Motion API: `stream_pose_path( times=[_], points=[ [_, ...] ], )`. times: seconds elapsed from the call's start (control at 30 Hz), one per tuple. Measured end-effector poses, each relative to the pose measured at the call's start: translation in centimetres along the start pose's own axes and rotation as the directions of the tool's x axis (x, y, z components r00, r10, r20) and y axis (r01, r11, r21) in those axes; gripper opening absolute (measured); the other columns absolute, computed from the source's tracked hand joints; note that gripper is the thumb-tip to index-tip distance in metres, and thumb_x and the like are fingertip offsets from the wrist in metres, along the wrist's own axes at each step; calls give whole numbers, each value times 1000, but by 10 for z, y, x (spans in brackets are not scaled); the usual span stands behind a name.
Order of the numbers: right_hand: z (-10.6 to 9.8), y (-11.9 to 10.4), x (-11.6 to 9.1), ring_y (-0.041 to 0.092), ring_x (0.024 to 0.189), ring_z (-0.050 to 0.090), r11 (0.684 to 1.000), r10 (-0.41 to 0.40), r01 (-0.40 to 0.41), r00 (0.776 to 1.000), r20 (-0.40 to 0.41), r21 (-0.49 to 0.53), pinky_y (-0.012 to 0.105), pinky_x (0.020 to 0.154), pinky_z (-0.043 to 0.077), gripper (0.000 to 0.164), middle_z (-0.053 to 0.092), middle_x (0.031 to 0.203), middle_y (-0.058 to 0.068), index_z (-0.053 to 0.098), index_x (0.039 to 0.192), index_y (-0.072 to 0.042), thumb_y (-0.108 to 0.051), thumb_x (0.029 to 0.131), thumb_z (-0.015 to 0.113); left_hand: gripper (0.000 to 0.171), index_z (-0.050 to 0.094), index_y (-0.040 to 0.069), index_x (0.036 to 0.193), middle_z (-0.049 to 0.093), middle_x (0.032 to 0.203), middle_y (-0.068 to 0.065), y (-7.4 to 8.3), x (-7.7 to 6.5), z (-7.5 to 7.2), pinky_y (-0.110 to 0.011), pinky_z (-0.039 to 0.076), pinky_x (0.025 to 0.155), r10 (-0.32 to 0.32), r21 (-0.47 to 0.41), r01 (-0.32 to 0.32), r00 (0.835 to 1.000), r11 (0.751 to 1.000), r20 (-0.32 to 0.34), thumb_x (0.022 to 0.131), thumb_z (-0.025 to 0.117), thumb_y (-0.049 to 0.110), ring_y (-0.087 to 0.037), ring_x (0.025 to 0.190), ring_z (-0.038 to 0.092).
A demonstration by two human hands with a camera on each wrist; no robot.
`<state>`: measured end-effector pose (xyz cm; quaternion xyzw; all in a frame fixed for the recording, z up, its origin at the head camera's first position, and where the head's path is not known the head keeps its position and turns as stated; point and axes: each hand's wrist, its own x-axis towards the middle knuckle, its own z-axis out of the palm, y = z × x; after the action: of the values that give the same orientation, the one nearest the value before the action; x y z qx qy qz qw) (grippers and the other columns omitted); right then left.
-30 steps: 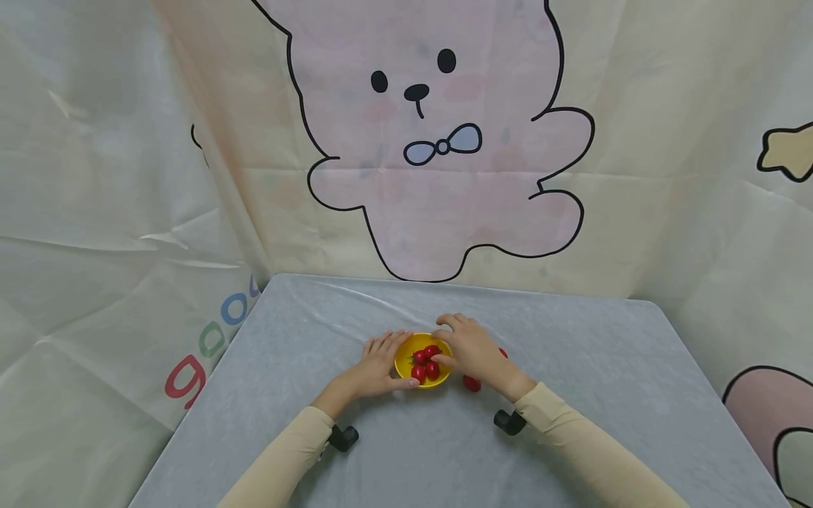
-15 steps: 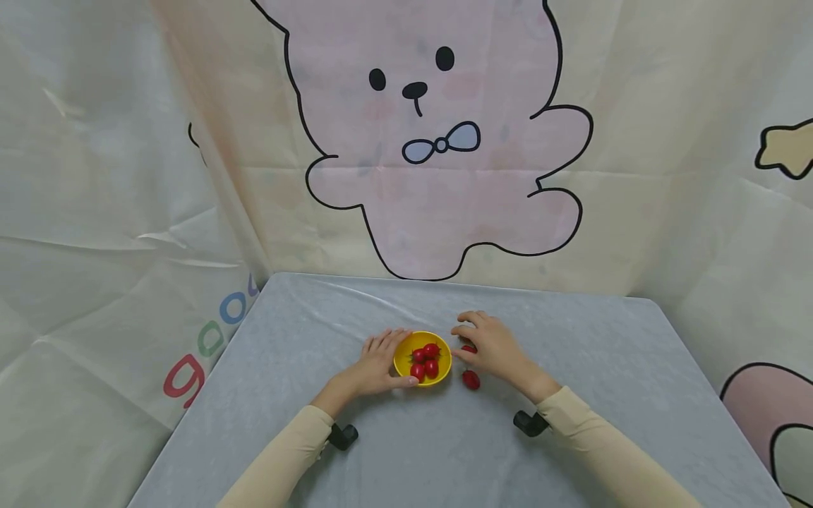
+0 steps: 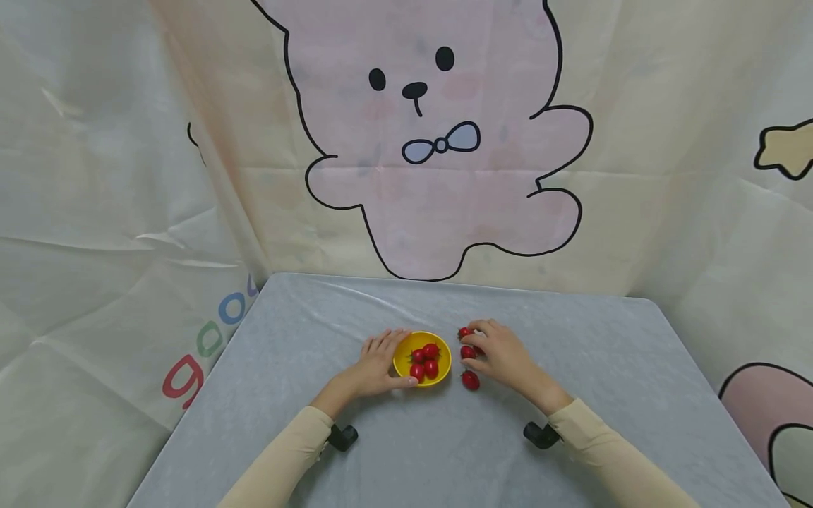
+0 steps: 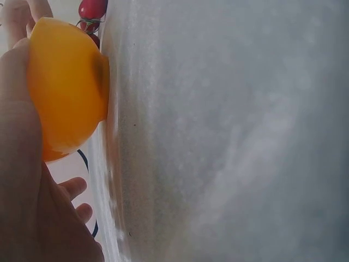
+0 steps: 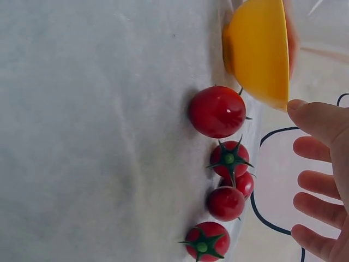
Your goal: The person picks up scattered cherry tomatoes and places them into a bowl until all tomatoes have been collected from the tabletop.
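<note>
A small yellow bowl (image 3: 399,367) stands on the table with several red cherry tomatoes (image 3: 431,368) inside. My left hand (image 3: 376,367) holds it from the left, thumb at the near rim and fingers round the far side; up close, the bowl (image 4: 65,90) fills the space beside that hand in the left wrist view. Right of the bowl, loose tomatoes (image 3: 471,380) lie in a row. Over them hovers my right hand (image 3: 506,355), fingers spread and slightly bent, holding nothing. Several loose tomatoes (image 5: 217,112), some with green stems, show in the right wrist view, apart from the fingers.
A grey cloth (image 3: 406,458) covers the table. Behind it hangs a pale curtain (image 3: 635,212) printed with a pink bear. Black wrist mounts (image 3: 540,435) sit under both forearms.
My right hand has moved right, from over the bowl to above the loose tomatoes, uncovering more of them. The left hand and bowl have stayed put.
</note>
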<state>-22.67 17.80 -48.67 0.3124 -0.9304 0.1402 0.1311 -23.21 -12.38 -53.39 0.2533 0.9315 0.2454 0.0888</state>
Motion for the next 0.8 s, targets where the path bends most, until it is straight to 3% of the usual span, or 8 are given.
stream_pose_path(
  times=[0.8],
  points=[
    [13,2,-30,25,113,59,1000,0,-1,997,73,11,47,97,53,38,65,125,7,75,105,-20,-45,77,82,99,13,30,158,20,166,-7,0,0,1,-65,8,121,-10,2,10,1000,1000,7,82,59,73,-35,154,14]
  ],
)
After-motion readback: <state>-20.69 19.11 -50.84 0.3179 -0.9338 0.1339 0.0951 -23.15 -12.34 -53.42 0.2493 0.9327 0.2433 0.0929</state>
